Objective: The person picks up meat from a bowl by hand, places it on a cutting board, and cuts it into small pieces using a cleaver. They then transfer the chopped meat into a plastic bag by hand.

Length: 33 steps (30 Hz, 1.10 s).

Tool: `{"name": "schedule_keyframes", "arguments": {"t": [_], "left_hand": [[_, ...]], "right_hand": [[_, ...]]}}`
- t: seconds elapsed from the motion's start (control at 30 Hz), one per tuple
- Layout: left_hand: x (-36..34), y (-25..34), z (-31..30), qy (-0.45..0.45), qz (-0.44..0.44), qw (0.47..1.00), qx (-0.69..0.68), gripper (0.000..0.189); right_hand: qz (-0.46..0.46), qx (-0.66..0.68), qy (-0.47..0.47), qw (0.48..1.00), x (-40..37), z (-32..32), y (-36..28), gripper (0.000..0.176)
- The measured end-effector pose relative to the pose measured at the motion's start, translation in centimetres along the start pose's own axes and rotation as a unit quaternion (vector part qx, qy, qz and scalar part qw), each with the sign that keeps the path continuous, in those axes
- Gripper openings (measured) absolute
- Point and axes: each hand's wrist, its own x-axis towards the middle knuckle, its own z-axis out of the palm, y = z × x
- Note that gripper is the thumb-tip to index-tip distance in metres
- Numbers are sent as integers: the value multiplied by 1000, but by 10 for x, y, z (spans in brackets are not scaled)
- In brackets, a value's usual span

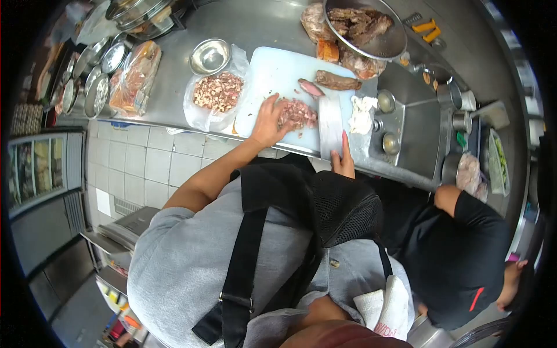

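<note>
Pink meat [298,113] against left grip [268,123]

Lighting: bright, even, apparently overhead; glare on brushed steel counter [255,23]. Heavy fisheye distortion, dark vignetted corners, soft edges.

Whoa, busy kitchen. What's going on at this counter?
A person in a grey top is cutting up meat at a steel counter. Their left hand rests, fingers spread, on a pile of chopped meat on a white cutting board. The right hand grips a cleaver beside the pile. An uncut strip of meat lies further back on the board. A plastic bag of chopped meat sits to the left. A second person in black stands at their right.
</note>
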Motion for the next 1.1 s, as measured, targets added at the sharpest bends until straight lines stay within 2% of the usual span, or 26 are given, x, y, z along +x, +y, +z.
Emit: {"name": "schedule_keyframes", "arguments": {"t": [0.07,0.1,0.17,0.2,0.23,0.27,0.3,0.37,0.43,0.53,0.67,0.77,0.93,1.07,1.1], "left_hand": [[4,14,25,-8,1,999,42,74],[7,22,32,1,-6,999,49,74],[14,37,40,-8,-15,996,86,77],[18,40,46,12,-21,996,89,76],[20,42,50,12,-23,995,95,76],[21,45,54,24,-32,993,107,72],[23,49,58,34,-40,991,120,68],[26,55,65,42,-45,989,137,62],[29,58,70,50,-48,985,158,56],[33,59,76,142,-82,980,117,39],[32,54,77,213,-122,967,71,35],[43,53,62,252,-117,959,63,30],[70,41,-26,303,-94,941,122,31],[72,1,-99,331,-93,927,148,27],[65,-18,-109,291,-107,940,145,28]], "right_hand": [[-20,49,9,999,-4,-13,45,72],[-29,47,-3,998,-5,-21,57,72],[88,210,-68,971,0,-29,87,75],[-99,179,-17,979,13,-13,90,77],[-100,183,-21,978,18,-17,95,77],[-2,223,-81,971,20,-21,100,76],[98,259,-140,951,21,-23,81,76],[93,223,-166,956,33,-15,63,76],[94,176,-236,951,42,-6,36,80],[49,201,-266,942,53,18,29,79],[4,181,-287,941,64,29,24,79],[-12,158,-292,943,66,22,-10,79],[-101,157,-329,926,86,49,-83,78],[-104,177,-368,907,105,91,-143,79],[-75,149,-385,908,111,96,-149,80]]}}
